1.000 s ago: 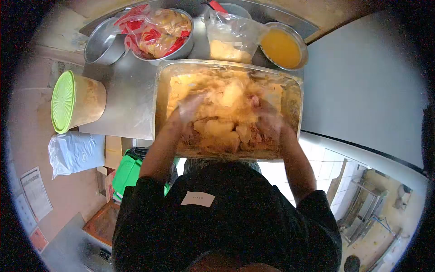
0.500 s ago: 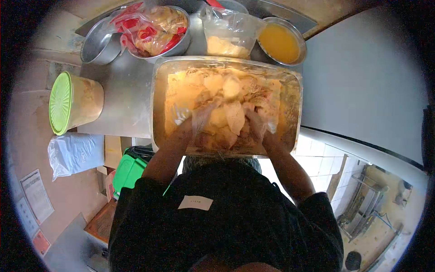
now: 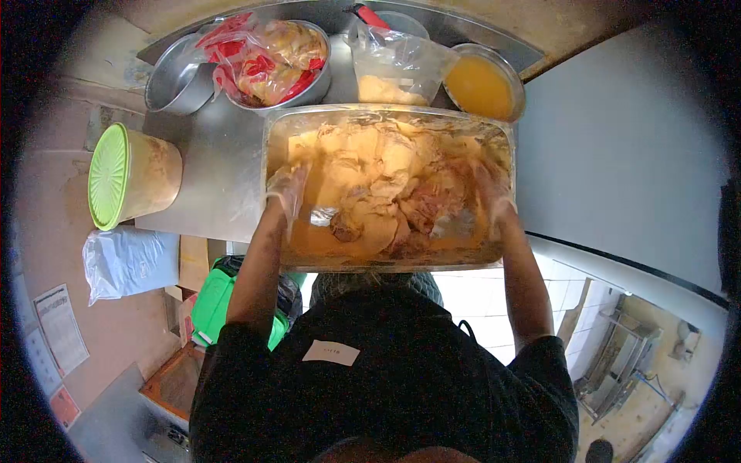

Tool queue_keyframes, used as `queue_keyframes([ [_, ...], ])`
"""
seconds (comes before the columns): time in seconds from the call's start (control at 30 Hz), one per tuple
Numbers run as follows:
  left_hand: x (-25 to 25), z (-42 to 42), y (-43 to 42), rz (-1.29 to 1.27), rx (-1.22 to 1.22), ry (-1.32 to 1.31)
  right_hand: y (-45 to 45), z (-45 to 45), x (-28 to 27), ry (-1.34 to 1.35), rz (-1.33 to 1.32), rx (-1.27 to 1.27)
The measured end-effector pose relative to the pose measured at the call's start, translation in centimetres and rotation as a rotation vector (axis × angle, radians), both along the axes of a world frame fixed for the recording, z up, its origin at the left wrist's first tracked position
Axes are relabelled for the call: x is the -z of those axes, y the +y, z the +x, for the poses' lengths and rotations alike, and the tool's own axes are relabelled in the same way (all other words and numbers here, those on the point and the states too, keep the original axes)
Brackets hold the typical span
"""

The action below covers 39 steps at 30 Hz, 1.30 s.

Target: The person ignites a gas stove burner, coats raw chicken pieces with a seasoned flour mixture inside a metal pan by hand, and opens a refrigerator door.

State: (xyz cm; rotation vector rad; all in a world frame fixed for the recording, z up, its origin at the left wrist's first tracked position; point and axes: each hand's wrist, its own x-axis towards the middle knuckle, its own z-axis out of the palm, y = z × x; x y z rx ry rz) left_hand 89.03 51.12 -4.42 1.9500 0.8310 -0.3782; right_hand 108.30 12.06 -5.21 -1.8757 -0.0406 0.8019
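A large rectangular tray holds orange-yellow powder and several coated meat pieces, heaped from the middle to the front. My left hand, in a clear glove, is inside the tray's left side, fingers apart in the powder and holding nothing. On the right side, my right hand, also gloved, lies with its fingers spread against the powder near the wall. The meat is between the two hands, clear of both.
Behind the tray are a metal bowl, a pot with bagged food, a bag of powder and a bowl of orange liquid. A green-lidded tub stands left. A green bin is below.
Both hands have moved apart, from the meat in the middle out to the tray's left and right sides. The meat they were on now lies free of them.
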Motion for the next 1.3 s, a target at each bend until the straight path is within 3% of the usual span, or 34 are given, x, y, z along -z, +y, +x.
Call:
queue_keyframes([
  [0.1, 2.1, 3.3, -0.8, -0.266, -0.277, -0.109, 3.5, 2.2, 2.2, -0.034, 0.125, 0.168],
  [0.13, 2.2, 4.7, -1.9, -0.350, -0.319, -0.142, 4.4, 3.1, 3.2, 0.002, 0.175, 0.061],
  [0.17, 2.3, 6.1, -3.0, -0.430, -0.321, -0.159, 5.3, 3.9, 4.4, 0.039, 0.225, -0.047],
  [0.27, 1.9, 9.7, -5.8, -0.614, -0.302, -0.151, 10.2, 3.2, 3.9, 0.281, 0.501, 0.028],
  [0.33, 0.9, 10.8, -6.3, -0.699, -0.280, -0.085, 12.3, 1.8, -1.5, 0.314, 0.476, 0.055],
  [0.4, 0.2, 10.4, -6.0, -0.783, -0.236, -0.059, 9.4, 4.9, 5.0, 0.310, 0.460, -0.212],
  [0.47, 0.4, 8.7, -4.8, -0.928, -0.048, -0.184, 9.7, 3.7, 0.4, 0.376, 0.287, -0.147],
  [0.5, 1.1, 7.6, -4.1, -0.802, 0.008, -0.137, 10.0, 3.0, -2.1, 0.413, 0.204, -0.112],
  [0.6, -1.1, 3.2, -2.3, -0.389, 0.264, -0.083, 7.2, 2.9, -3.5, 0.349, 0.335, -0.279],
  [0.7, -7.3, 2.3, 1.1, -0.336, 0.424, -0.084, 6.6, 2.2, -7.8, 0.282, 0.276, -0.385],
  [0.73, -7.6, 2.5, 2.2, -0.392, 0.434, -0.065, 5.4, 3.0, -5.4, 0.190, 0.178, -0.331],
  [0.8, -1.7, 0.8, 3.5, 1.025, 1.096, 0.013, 3.6, 4.3, -1.7, 0.030, -0.030, -0.262],
  [0.83, -0.1, 1.6, 3.4, 1.009, 0.982, 0.066, 3.0, 4.3, 0.0, -0.054, -0.125, -0.263],
  [0.9, 3.0, 4.4, 3.2, 0.143, 0.234, 0.046, 2.3, 3.5, 2.6, -0.195, -0.280, -0.287],
  [0.97, 4.0, 5.6, 1.8, -0.224, 0.000, -0.030, 2.4, 2.1, 4.4, -0.253, -0.289, -0.328],
  [1.1, 4.2, 7.1, -3.0, -0.588, 0.017, -0.142, 3.2, -0.4, 10.6, -0.157, 0.050, -0.383],
  [1.17, 6.9, 8.7, -4.9, -0.727, 0.075, -0.151, 5.9, -2.7, 8.4, 0.182, 0.221, -0.196],
  [1.23, 10.1, 11.1, -6.0, -1.070, 0.024, -0.018, 9.0, -3.4, -2.2, 0.630, 0.481, 0.075],
  [1.3, 8.8, 12.2, -6.8, -0.772, 0.156, -0.141, 8.9, -3.1, -0.3, 0.741, 0.557, 0.136],
])
